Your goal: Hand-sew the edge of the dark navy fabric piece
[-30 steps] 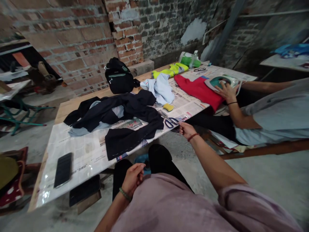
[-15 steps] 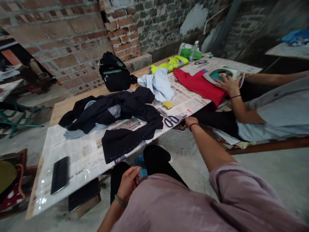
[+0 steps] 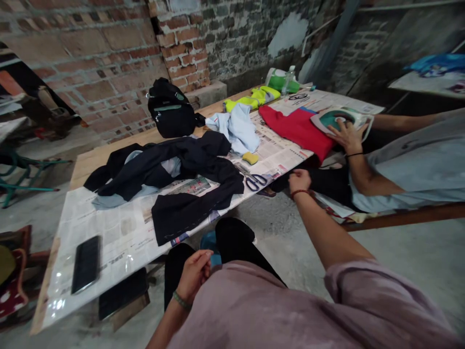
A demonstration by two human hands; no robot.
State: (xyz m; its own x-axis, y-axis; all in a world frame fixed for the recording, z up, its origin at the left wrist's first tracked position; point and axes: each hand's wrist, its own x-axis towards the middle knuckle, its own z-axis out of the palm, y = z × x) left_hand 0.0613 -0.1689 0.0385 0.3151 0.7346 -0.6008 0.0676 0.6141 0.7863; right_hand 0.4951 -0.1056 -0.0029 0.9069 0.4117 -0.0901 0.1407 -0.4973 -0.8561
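Note:
My left hand (image 3: 196,269), with a green bracelet at the wrist, rests in front of my body with its fingers curled together; whatever they may hold is hidden. Out to the right, my right hand (image 3: 300,181) is closed beyond the table's front edge, near the seated person's dark trousers. Anything in its fingers is too small to make out. Closest to my hands on the table lies a dark navy garment (image 3: 181,213), crumpled, with a line of light stitches along its near edge. Scissors (image 3: 255,182) with dark blue handles lie beside it.
Newspaper covers the table (image 3: 119,237). On it are a phone (image 3: 86,264), a yellow sponge (image 3: 250,158), a light blue cloth (image 3: 238,128) and a black bag (image 3: 170,109). At right a person's hand presses an iron (image 3: 337,118) on red cloth (image 3: 290,127).
My right hand has moved rightward, away from the table's edge near the scissors. My left hand stays in place. The other person's iron has shifted slightly, and the view has turned a little.

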